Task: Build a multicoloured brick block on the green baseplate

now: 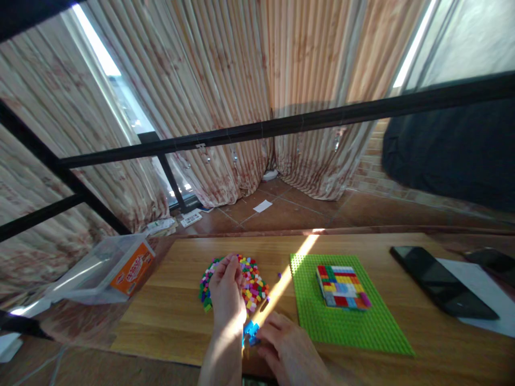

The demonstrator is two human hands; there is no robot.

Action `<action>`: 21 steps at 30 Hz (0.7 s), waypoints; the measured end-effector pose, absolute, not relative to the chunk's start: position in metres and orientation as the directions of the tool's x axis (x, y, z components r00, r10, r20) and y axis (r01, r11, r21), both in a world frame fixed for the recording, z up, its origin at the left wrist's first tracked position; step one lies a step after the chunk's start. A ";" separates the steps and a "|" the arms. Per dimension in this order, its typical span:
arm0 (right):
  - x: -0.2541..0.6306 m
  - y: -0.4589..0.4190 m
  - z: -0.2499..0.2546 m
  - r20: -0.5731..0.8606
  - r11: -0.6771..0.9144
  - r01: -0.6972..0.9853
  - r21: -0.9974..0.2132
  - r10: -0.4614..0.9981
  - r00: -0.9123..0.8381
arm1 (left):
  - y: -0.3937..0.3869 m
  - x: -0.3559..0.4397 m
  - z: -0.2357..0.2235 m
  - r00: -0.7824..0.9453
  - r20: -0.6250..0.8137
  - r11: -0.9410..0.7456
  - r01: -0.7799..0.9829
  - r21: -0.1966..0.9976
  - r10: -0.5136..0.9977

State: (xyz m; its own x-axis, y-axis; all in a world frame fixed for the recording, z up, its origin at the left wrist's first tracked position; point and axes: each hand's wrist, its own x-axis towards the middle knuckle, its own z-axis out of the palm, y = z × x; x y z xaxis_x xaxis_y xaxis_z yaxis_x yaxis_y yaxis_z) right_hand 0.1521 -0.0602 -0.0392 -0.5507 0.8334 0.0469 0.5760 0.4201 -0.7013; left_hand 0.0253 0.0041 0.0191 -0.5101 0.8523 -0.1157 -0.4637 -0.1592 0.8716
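Observation:
My left hand [227, 280] is over a pile of small multicoloured toy bricks [254, 279], its thumb and fingers pinched together. Whatever may be between those fingertips is hidden. Several loose blue bricks [251, 331] lie close to the table's front edge, beside my left forearm. My right hand [286, 343] is at these blue bricks with its fingers curled, and I cannot make out what they hold. To the right, a green baseplate [322, 327] bears a low rectangular build of mixed-colour bricks [341, 288], apart from both hands.
The wooden table [161, 316] also carries a black phone [442, 281] over white paper [472, 284] at the right. A clear plastic bin [96, 273] with an orange label stands left of the table. Black metal rails [249, 131] and curtains [225, 64] are beyond.

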 end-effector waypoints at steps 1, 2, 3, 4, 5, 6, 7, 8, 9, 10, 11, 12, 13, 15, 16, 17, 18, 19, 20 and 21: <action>0.148 -0.059 -0.040 0.030 0.420 0.598 -0.683 0.834 -0.551 | 0.004 0.024 0.020 -0.504 -0.121 -0.160 -0.479 0.863 0.855; 0.145 -0.057 -0.041 0.013 0.420 0.620 -0.663 0.834 -0.551 | 0.003 0.023 0.020 -0.499 -0.122 -0.162 -0.489 0.857 0.858; 0.141 -0.056 -0.043 -0.002 0.421 0.639 -0.644 0.834 -0.552 | 0.003 0.022 0.020 -0.494 -0.121 -0.164 -0.494 0.854 0.861; 0.139 -0.054 -0.044 -0.018 0.421 0.655 -0.627 0.833 -0.553 | 0.003 0.022 0.020 -0.490 -0.118 -0.165 -0.496 0.852 0.864; 0.136 -0.053 -0.046 -0.035 0.421 0.671 -0.611 0.832 -0.554 | 0.003 0.021 0.020 -0.487 -0.117 -0.163 -0.495 0.853 0.865; 0.134 -0.052 -0.047 -0.051 0.423 0.683 -0.595 0.829 -0.557 | 0.003 0.021 0.019 -0.486 -0.117 -0.159 -0.491 0.857 0.866; 0.132 -0.051 -0.047 -0.065 0.428 0.694 -0.579 0.824 -0.562 | 0.003 0.021 0.019 -0.483 -0.118 -0.153 -0.485 0.861 0.868; 0.131 -0.051 -0.048 -0.078 0.435 0.703 -0.562 0.819 -0.569 | 0.003 0.020 0.018 -0.481 -0.117 -0.147 -0.476 0.867 0.869; 0.130 -0.050 -0.047 -0.090 0.444 0.712 -0.545 0.813 -0.575 | 0.003 0.020 0.018 -0.480 -0.112 -0.143 -0.463 0.875 0.870; 0.130 -0.050 -0.047 -0.099 0.451 0.719 -0.529 0.809 -0.580 | 0.003 0.020 0.018 -0.477 -0.103 -0.140 -0.446 0.884 0.873; 0.131 -0.050 -0.046 -0.103 0.455 0.724 -0.518 0.807 -0.581 | 0.003 0.020 0.017 -0.471 -0.092 -0.133 -0.424 0.896 0.878; 0.133 -0.050 -0.045 -0.098 0.454 0.727 -0.516 0.811 -0.577 | 0.003 0.020 0.017 -0.458 -0.083 -0.118 -0.394 0.911 0.885; 0.136 -0.049 -0.043 -0.082 0.447 0.725 -0.523 0.821 -0.565 | 0.003 0.021 0.016 -0.440 -0.078 -0.093 -0.354 0.931 0.895; 0.147 -0.045 -0.039 -0.011 0.421 0.705 -0.570 0.855 -0.519 | 0.003 0.024 0.013 -0.368 -0.081 -0.006 -0.229 0.973 0.926; 0.155 -0.043 -0.036 0.038 0.409 0.683 -0.605 0.872 -0.488 | 0.002 0.026 0.011 -0.312 -0.090 0.044 -0.150 0.988 0.946; 0.164 -0.040 -0.033 0.092 0.401 0.653 -0.642 0.886 -0.454 | 0.001 0.030 0.009 -0.240 -0.101 0.087 -0.068 0.994 0.965; 0.174 -0.037 -0.029 0.145 0.398 0.620 -0.677 0.897 -0.417 | 0.001 0.034 0.007 -0.153 -0.112 0.114 0.009 0.993 0.982; 0.184 -0.034 -0.025 0.193 0.403 0.582 -0.706 0.901 -0.390 | 0.000 0.039 0.005 -0.058 -0.119 0.123 0.072 0.990 0.991; 0.195 -0.032 -0.021 0.236 0.408 0.550 -0.729 0.904 -0.358 | -0.002 0.044 0.004 0.039 -0.127 0.121 0.120 0.985 0.991; 0.204 -0.030 -0.017 0.268 0.408 0.532 -0.742 0.908 -0.323 | -0.003 0.050 0.003 0.127 -0.138 0.118 0.152 0.981 0.982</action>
